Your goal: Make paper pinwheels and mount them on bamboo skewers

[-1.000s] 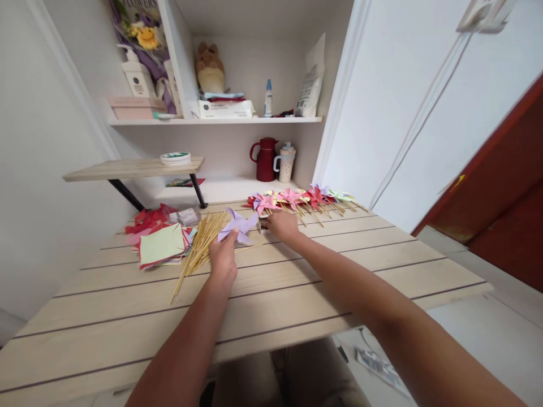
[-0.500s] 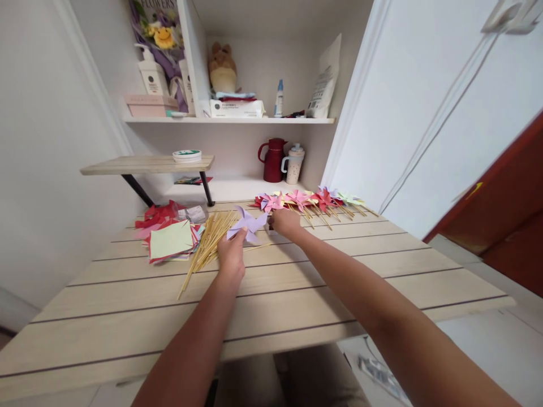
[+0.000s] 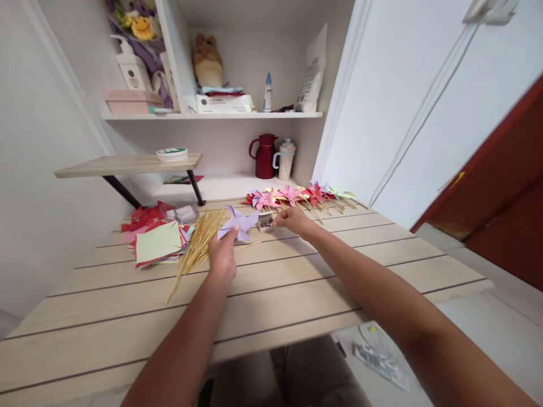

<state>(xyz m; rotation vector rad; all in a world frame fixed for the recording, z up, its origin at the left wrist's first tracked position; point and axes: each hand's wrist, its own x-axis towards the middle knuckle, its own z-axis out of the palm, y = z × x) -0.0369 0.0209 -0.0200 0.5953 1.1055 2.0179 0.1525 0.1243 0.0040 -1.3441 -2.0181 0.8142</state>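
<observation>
A lilac paper pinwheel [image 3: 238,224] is pinched in my left hand [image 3: 223,254], thumb on top near its centre. Just right of it stands a small open box [image 3: 265,222] with small metal pieces inside, too small to name. My right hand [image 3: 292,220] has its fingertips pinched together at the box's right side. Whatever those fingertips hold, if anything, is too small to make out. Thin wooden sticks [image 3: 203,240] lie in a loose bundle beside my left hand, one single stick passing behind that hand.
Finished pinwheels on sticks [image 3: 292,195] lie along the back right of the table [image 3: 297,305]. Left of the bundle are stacked coloured paper sheets [image 3: 158,243] and red paper pieces [image 3: 146,213]. A small raised shelf [image 3: 127,165] stands behind them. A red jug [image 3: 266,157] and a cup [image 3: 287,161] stand further back.
My right hand has drawn back slightly to the right of the small box, so the box now shows. My left hand still holds the pinwheel. The whole view has shifted a little.
</observation>
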